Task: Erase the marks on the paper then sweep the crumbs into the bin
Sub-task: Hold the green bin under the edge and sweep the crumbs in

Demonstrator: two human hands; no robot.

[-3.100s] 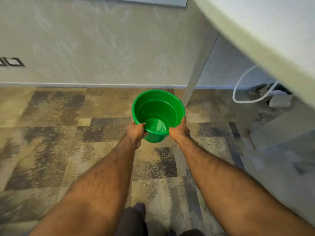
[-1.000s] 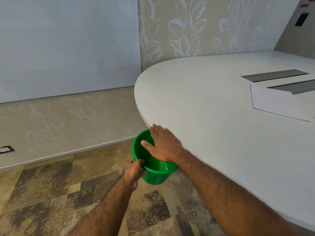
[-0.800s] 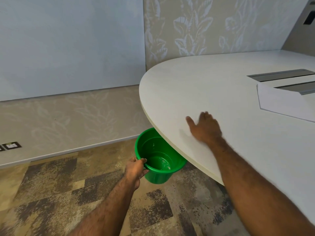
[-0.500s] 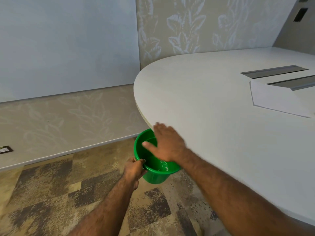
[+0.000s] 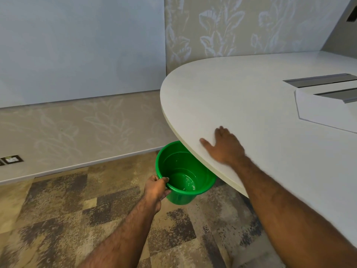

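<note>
A green plastic bin point(image 5: 173, 167) hangs just under the rounded edge of the white table point(image 5: 241, 93), part of its rim hidden by the tabletop. My left hand point(image 5: 156, 188) grips the bin's near rim and holds it off the floor. Pale crumbs lie on the bin's bottom point(image 5: 188, 183). My right hand point(image 5: 225, 147) lies flat, palm down, fingers spread, on the table close to the edge above the bin. A white sheet of paper point(image 5: 326, 113) lies on the table at the far right.
Two metal cable slots point(image 5: 320, 83) are set into the table behind the paper. Patterned carpet point(image 5: 77, 209) covers the floor. A patterned wall with a skirting board point(image 5: 77, 167) and a floor-level socket point(image 5: 11, 159) runs behind the bin.
Half a second ago my right hand was over the bin's mouth at the table edge. It now rests back on the tabletop, further right. My left hand keeps holding the bin in place.
</note>
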